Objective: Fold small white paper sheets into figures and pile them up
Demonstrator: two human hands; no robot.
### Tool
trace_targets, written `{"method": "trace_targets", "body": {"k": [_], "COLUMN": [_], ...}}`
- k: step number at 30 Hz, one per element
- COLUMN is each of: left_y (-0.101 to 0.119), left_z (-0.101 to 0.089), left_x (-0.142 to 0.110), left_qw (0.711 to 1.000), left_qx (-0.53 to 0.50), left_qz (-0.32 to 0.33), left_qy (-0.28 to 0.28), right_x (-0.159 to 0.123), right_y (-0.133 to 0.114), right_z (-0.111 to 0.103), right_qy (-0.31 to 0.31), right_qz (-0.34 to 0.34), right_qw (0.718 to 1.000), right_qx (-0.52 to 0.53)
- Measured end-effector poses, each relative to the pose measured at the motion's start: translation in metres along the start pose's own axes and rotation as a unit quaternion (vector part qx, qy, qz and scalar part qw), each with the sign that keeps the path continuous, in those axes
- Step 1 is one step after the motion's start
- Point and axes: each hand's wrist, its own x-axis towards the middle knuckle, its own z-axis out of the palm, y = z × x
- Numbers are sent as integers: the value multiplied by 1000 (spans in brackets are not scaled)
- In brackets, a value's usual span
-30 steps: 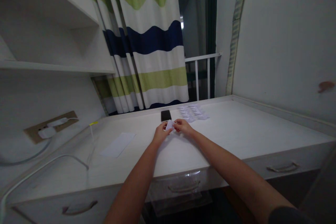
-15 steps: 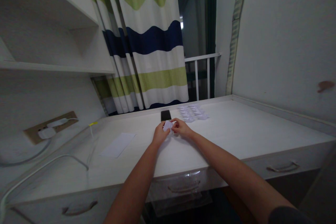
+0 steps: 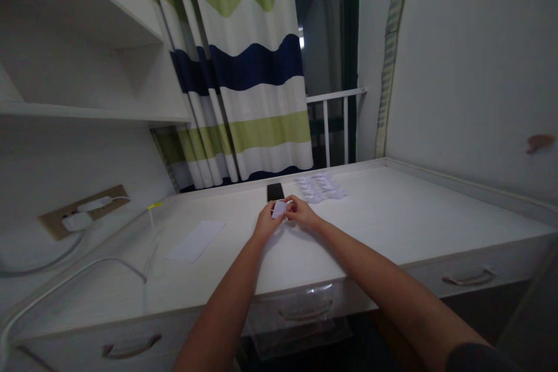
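A small piece of folded white paper (image 3: pixel 279 209) is held between my two hands above the middle of the desk. My left hand (image 3: pixel 265 222) is closed on its left side, with the thumb along the near edge. The fingers of my right hand (image 3: pixel 301 213) pinch its right edge. Just beyond the hands lies a black phone (image 3: pixel 275 191). Several folded white paper pieces (image 3: pixel 321 187) sit in rows to the right of the phone. A flat white sheet of paper (image 3: pixel 196 241) rests on the desk to the left of my hands.
The white desk (image 3: pixel 418 215) has drawers with metal handles along its front. At the left are a white cable (image 3: pixel 108 260) and a wall socket with plugs (image 3: pixel 78 220). A striped curtain (image 3: pixel 261 104) hangs behind the desk, and a shelf (image 3: pixel 96 113) overhangs the left side.
The folded paper has turned slightly between my fingers, and its flat face shows a little more. Both hands stay in nearly the same place.
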Motion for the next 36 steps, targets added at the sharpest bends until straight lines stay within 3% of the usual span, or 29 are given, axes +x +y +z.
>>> {"method": "trace_targets", "body": {"k": [7,16,22,28,33,36], "left_y": [2,5,4,3,-1,-5], "left_z": [-1,-4,-3,-3,-4,-4], "left_x": [0,-1,2,7,8,8], "left_qw": [996,998,995,946,927,933], "left_qx": [88,48,-74,-289,-330,-307], "left_qz": [16,17,-27,-138,-158,-164], "left_qy": [28,39,65,59,83,85], "right_x": [-1,-1,2,2,1,0], "right_y": [-3,-5,-7,-12,-16,-14], "right_z": [1,1,0,-2,0,1], "right_qy": [-12,5,42,24,-8,-21], "right_qz": [6,37,75,80,68,54], "right_qw": [1000,998,992,991,993,994], "right_qx": [-1,51,93,106,101,92]}}
